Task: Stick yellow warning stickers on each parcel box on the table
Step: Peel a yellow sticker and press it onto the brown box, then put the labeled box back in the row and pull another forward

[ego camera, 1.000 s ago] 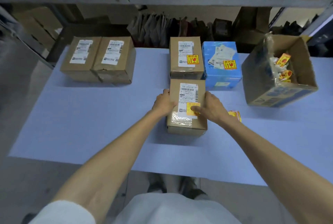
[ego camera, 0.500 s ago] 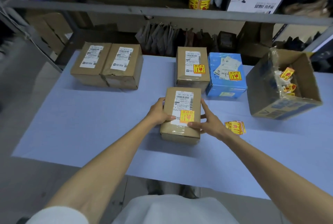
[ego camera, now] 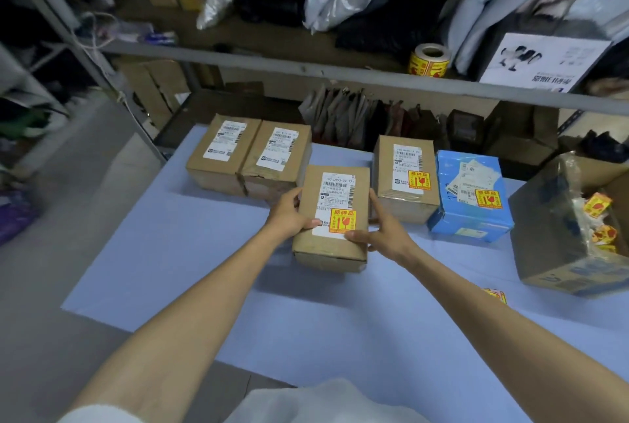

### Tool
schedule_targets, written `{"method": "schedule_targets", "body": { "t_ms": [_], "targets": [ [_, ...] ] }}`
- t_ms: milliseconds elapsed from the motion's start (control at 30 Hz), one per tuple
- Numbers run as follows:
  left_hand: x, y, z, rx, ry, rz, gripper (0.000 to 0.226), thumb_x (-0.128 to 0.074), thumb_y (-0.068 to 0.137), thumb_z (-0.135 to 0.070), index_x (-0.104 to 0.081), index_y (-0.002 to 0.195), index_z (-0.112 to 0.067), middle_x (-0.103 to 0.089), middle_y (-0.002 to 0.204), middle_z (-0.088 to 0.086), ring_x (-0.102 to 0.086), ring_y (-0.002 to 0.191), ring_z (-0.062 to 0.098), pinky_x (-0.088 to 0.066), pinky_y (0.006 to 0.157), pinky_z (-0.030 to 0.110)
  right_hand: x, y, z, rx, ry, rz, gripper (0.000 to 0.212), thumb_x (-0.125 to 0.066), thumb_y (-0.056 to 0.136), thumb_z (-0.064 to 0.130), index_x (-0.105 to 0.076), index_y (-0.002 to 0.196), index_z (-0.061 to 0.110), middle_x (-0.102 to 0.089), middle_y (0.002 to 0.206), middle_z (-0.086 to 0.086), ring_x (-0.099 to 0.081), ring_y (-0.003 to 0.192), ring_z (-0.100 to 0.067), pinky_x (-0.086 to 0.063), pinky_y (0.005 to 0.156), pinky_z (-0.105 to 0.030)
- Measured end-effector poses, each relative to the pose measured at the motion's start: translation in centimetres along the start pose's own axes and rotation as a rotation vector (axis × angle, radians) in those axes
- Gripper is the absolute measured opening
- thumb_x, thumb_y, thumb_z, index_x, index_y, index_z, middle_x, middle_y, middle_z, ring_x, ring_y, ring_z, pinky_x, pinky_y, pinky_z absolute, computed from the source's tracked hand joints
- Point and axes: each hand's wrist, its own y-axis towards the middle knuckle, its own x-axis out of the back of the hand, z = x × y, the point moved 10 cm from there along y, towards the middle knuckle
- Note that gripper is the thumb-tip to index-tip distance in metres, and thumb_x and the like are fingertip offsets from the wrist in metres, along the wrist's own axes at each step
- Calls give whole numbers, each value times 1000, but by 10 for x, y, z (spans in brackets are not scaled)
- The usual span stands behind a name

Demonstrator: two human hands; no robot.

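A brown parcel box with a white label and a yellow warning sticker is held between both hands over the blue table. My left hand grips its left side, thumb on top. My right hand grips its right side, thumb near the sticker. Behind it stand a brown box and a blue box, each with a yellow sticker. Two brown boxes at the back left carry only white labels.
An open carton holding loose yellow stickers sits at the right. A few stickers lie on the table by my right forearm. A sticker roll stands on the shelf rail above. Metal shelving with bags lines the back.
The stickered box has moved away from me toward the back row, held by both hands. My right hand went from pressing the sticker to gripping the box's right side. The camera tilted up.
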Motion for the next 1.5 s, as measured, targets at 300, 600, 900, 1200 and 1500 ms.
{"method": "schedule_targets", "body": {
  "t_ms": [300,600,900,1200,1500],
  "targets": [
    [19,78,-58,-50,87,-105,81,-82,71,-10,-42,141,-20,-59,132,3,-54,123,24,-44,104,42,40,74,58,119,-141,-216,69,-74,82,18,-39,141,22,-62,128,0,-61,113,-20,-49,95,-34],
    [-7,140,-66,-66,232,-6,87,-78,74,-4,-31,145,-20,-52,138,4,-49,127,25,-43,100,36,59,135,53,-9,-420,-295,57,-75,80,17,-40,125,13,-64,122,-9,-63,106,-27,-53,88,-39],
    [-15,161,-48,-78,291,-15,84,-80,70,-6,-40,142,-22,-59,128,5,-56,118,24,-49,98,39,53,160,28,7,-475,-344,33,-46,90,42,-53,103,12,-62,110,-19,-64,93,-32,-54,88,-53],
    [-17,161,-54,-116,334,33,84,-72,81,-6,-26,149,-24,-50,134,9,-49,125,28,-42,102,37,49,168,32,-73,-675,-310,15,-58,90,7,-49,102,8,-50,103,-4,-53,74,-18,-53,70,-46],
    [0,150,-66,-189,366,4,71,-70,82,-10,-36,144,-22,-44,137,1,-44,127,21,-42,105,39,48,160,52,-108,-883,-333,35,-69,85,16,-52,114,4,-46,122,-15,-53,105,-33,-51,82,-42]
  ]
}}
